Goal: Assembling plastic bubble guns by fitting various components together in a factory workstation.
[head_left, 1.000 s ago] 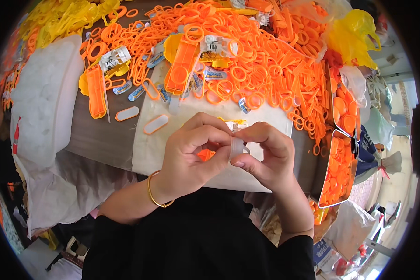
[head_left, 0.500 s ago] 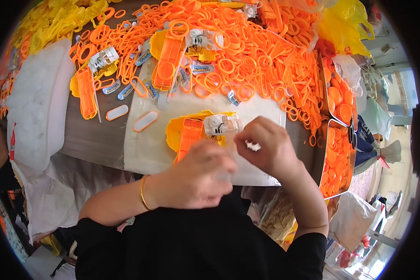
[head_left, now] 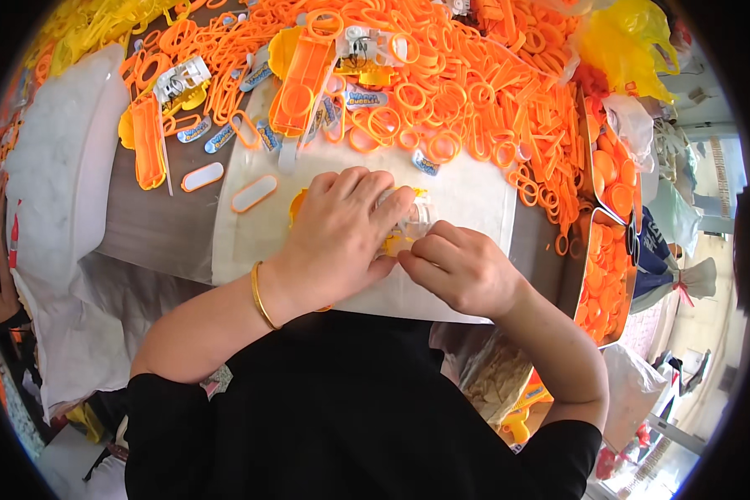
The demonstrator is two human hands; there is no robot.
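My left hand point(head_left: 337, 229) lies over a half-built plastic toy on the pale work sheet, its fingers curled round it. Past the fingertips show a clear plastic mechanism point(head_left: 417, 221) and bits of the yellow shell point(head_left: 393, 244); the hand hides the rest. Close against the toy's lower right, my right hand point(head_left: 465, 268) is closed in a pinch. What its fingertips grip is hidden. Two similar toys with orange bodies, one ahead point(head_left: 302, 92) and one to the left point(head_left: 148, 142), lie beyond my hands.
Orange rings and strips point(head_left: 442, 83) are heaped across the back. Orange-rimmed oval pieces point(head_left: 254, 193) lie left of my hands. A white tub point(head_left: 62, 167) stands at far left, yellow parts point(head_left: 108, 29) behind it. Boxes of orange discs point(head_left: 602, 275) line the right side.
My left hand has moved up and forward onto the toy, covering its orange body. My right hand has come down and in to the toy's lower right side.
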